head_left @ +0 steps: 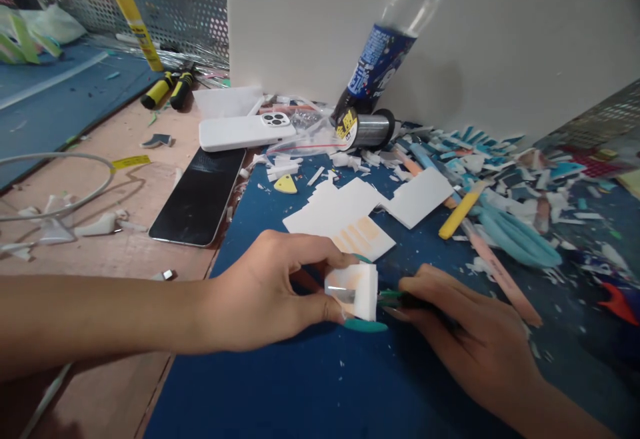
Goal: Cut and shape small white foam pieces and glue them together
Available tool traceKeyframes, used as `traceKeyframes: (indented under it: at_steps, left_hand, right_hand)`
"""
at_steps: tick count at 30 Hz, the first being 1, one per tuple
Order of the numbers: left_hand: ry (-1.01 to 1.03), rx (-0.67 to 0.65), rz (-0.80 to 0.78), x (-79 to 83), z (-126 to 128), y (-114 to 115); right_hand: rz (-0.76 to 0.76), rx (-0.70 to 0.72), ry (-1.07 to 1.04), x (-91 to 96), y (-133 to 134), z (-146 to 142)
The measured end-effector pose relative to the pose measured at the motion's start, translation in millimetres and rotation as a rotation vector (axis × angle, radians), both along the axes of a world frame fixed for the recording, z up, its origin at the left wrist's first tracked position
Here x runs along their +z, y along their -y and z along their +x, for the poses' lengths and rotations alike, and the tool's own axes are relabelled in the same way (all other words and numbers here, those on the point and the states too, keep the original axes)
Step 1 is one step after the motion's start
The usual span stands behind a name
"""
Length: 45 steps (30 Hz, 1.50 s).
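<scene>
My left hand (285, 292) is closed, with thumb and fingers pinching a small white foam block (369, 292) just above the blue mat. A shiny strip shows on the block's left side, and teal rounded edges (366, 326) stick out by the thumb and fingertip. Closed around a slim dark tool with a green part (393, 297), my right hand (465, 332) meets the block's right face. Fingers hide most of the tool, so I cannot tell its kind. Just beyond the left hand lie white foam sheets (345, 202), one with orange-tan stripes.
Behind stand a tilted cola bottle (380, 66) and a wire spool (373, 129). A white phone (240, 132), a black phone (200, 192), yellow-black tools (170, 89) and a glue stick (140, 32) are at left. Foam scraps (475, 159) and a yellow-handled piece (460, 212) spread across the right.
</scene>
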<state>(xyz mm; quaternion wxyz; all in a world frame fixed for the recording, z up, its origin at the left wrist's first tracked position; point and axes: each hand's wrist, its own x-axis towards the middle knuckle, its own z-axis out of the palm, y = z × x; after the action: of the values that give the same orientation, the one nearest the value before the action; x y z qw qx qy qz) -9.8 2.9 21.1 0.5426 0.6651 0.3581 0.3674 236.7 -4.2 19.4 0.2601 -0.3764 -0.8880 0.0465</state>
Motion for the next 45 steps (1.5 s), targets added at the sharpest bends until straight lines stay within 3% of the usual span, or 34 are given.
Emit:
traceKeyframes:
  at_steps: [16, 36, 45]
  left_hand:
    - [-0.027, 0.024, 0.137, -1.9, 2.6, 2.2]
    - [-0.087, -0.023, 0.137, 1.0, 1.5, 1.2]
    - [-0.141, -0.031, 0.206, 3.7, 0.9, 1.4]
  right_hand:
    - [0.111, 0.028, 0.038, 3.6, -1.2, -3.0]
    - [0.097, 0.046, 0.055, 3.3, -2.1, -4.3]
    - [0.109, 0.033, 0.056, 0.9, -1.6, -1.2]
